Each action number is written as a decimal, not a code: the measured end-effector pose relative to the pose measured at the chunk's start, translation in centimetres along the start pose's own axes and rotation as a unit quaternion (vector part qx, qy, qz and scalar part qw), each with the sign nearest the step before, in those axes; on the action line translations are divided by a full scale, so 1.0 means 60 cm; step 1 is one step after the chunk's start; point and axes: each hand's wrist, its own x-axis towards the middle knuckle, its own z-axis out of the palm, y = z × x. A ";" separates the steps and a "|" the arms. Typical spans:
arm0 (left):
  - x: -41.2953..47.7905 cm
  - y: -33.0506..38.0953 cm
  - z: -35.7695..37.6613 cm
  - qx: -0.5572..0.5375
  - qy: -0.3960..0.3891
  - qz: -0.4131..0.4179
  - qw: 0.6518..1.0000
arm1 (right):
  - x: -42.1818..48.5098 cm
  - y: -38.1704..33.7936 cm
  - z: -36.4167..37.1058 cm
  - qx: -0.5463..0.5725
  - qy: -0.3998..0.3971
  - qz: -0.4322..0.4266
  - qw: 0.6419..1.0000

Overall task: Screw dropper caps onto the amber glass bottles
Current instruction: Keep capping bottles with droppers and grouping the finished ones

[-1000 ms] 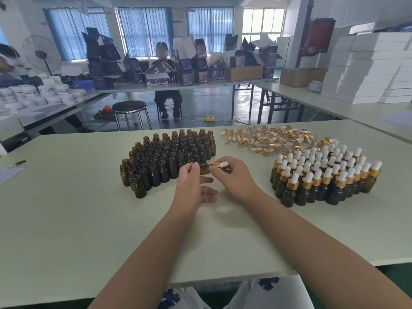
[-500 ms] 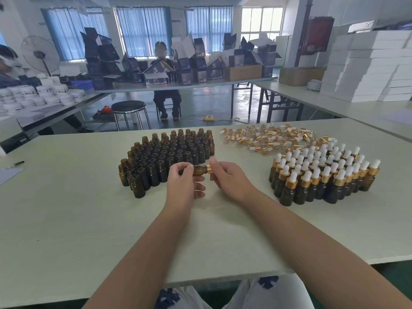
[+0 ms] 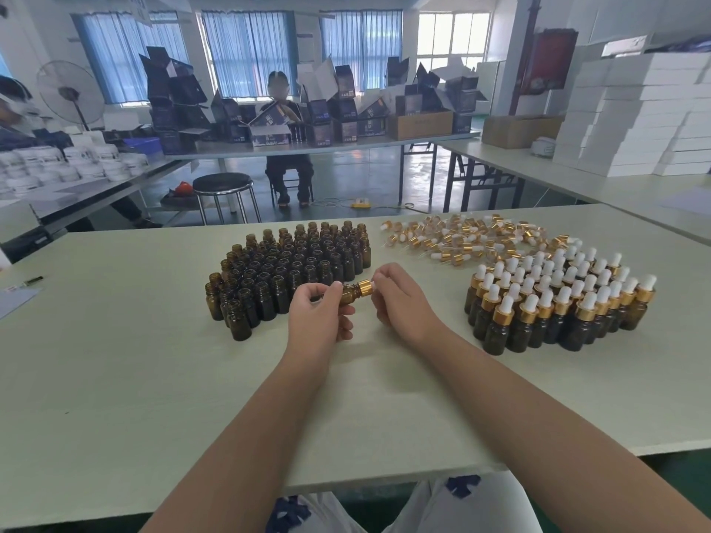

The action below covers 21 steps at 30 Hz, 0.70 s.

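Note:
My left hand (image 3: 321, 315) grips a small amber bottle (image 3: 349, 293) lying sideways above the table, neck pointing right. A gold dropper cap (image 3: 366, 287) sits on that neck, and my right hand (image 3: 402, 302) pinches it with fingertips and thumb. Its white bulb is hidden under my fingers. Behind my hands stands a cluster of open amber bottles (image 3: 292, 269). Loose gold-and-white dropper caps (image 3: 461, 238) lie in a heap at the back right. Capped bottles (image 3: 558, 302) stand grouped at the right.
The pale table (image 3: 115, 359) stretches wide around my hands. A pen (image 3: 32, 280) and paper (image 3: 15, 302) lie at its left edge. Beyond it are a stool (image 3: 222, 184), a seated person (image 3: 288, 148), box-laden tables and stacked white boxes (image 3: 646, 113).
The cap's white bulb was visible a second ago and is now covered by my right fingers. The gold collar sits closer on the bottle's neck. Both hands stay in roughly the same place.

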 end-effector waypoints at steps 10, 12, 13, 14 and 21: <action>-0.002 0.000 0.001 0.000 0.004 0.003 1.000 | 0.000 0.004 -0.003 -0.146 0.031 -0.048 0.988; -0.002 0.002 0.002 -0.003 0.004 0.002 1.000 | 0.001 0.003 -0.002 -0.143 0.034 -0.040 0.988; -0.003 0.002 0.002 -0.006 0.004 0.001 1.000 | 0.002 0.004 -0.002 -0.133 0.037 -0.034 0.990; -0.003 0.003 0.002 -0.008 0.004 0.000 1.000 | 0.002 0.004 -0.003 -0.114 0.041 -0.028 0.992; -0.005 0.005 0.002 -0.008 0.002 -0.005 1.000 | 0.002 0.004 -0.004 -0.076 0.035 -0.034 0.996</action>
